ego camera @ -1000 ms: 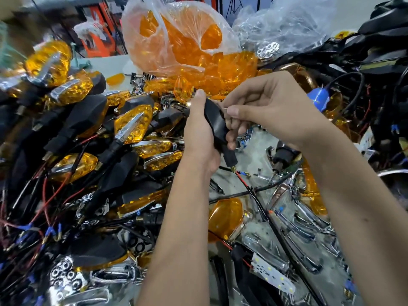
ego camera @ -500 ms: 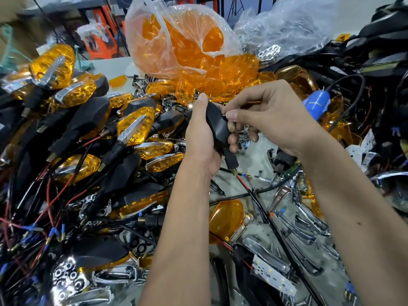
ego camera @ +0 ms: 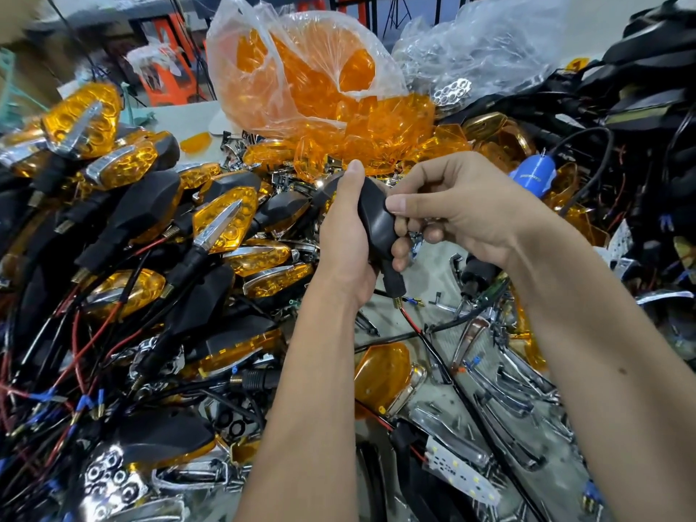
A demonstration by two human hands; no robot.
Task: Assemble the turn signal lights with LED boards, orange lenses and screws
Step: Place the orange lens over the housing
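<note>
Left hand (ego camera: 344,235) hides black turn signal housing's (ego camera: 374,220) front.

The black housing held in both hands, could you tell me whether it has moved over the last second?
Cannot tell. The black housing keeps nearly the same spot below the bag of orange lenses; the left hand and right hand still grip it, and the head camera itself drifts.
</note>
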